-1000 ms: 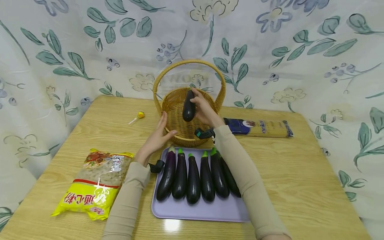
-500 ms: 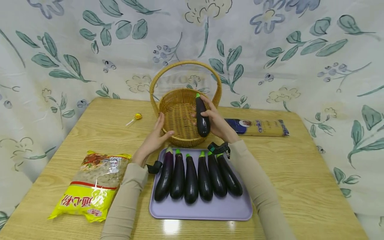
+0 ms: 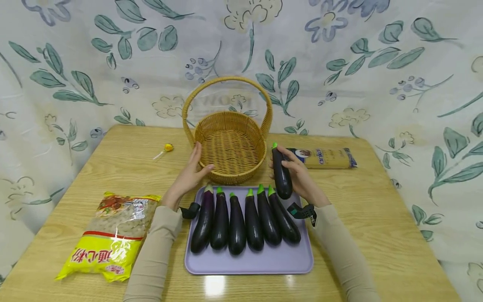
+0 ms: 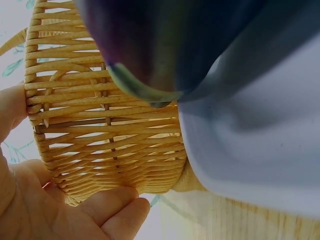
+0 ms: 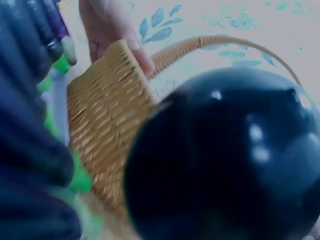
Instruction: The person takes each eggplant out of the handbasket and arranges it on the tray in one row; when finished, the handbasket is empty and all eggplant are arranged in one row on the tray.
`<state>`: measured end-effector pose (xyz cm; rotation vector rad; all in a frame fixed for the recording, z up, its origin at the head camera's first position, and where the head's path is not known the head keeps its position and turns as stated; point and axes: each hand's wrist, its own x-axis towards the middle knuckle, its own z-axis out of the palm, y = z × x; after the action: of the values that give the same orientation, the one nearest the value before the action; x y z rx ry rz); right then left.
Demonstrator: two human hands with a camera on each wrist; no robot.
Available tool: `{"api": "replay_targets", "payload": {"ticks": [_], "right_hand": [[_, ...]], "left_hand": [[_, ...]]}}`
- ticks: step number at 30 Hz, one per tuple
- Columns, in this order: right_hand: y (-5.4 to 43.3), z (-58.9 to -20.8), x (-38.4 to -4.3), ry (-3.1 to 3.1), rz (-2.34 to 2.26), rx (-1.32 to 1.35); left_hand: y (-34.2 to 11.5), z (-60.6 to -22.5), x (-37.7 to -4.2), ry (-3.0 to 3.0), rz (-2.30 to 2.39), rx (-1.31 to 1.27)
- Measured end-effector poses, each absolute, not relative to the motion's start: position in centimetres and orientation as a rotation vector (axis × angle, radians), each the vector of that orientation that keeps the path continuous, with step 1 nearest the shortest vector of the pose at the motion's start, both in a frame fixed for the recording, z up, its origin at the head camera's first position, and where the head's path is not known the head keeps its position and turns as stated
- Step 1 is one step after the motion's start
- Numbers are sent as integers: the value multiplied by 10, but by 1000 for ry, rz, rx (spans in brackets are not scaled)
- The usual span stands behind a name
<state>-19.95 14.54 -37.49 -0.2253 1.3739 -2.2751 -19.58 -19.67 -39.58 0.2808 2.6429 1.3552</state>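
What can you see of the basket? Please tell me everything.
The basket is round, woven of tan wicker, with a tall arched handle over it. It stands upright and empty on the wooden table, just behind the purple tray. The left hand rests against its front left wall.

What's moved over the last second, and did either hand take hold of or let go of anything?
The right hand has carried the eggplant out from over the basket toward the person and to the right, turning it stem up; it now hangs above the right end of the tray. Nothing was let go. The left hand still rests against the basket's side, and six eggplants stay on the tray.
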Motion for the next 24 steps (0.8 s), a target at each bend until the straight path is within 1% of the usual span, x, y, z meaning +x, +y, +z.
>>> {"api": "replay_targets", "payload": {"ticks": [12,18,24], "right_hand": [[189,-403,-160,1495,-2195,-131],[198,-413,-142,1634,-2139,-76],[197,-422,-123,1848,-2027,-39]], "left_hand": [[-197,-396,-198,2630,1349,267],[-196,-397,-198,2633,1346,279],[-196,-397,-198,2646,1327,285]]}}
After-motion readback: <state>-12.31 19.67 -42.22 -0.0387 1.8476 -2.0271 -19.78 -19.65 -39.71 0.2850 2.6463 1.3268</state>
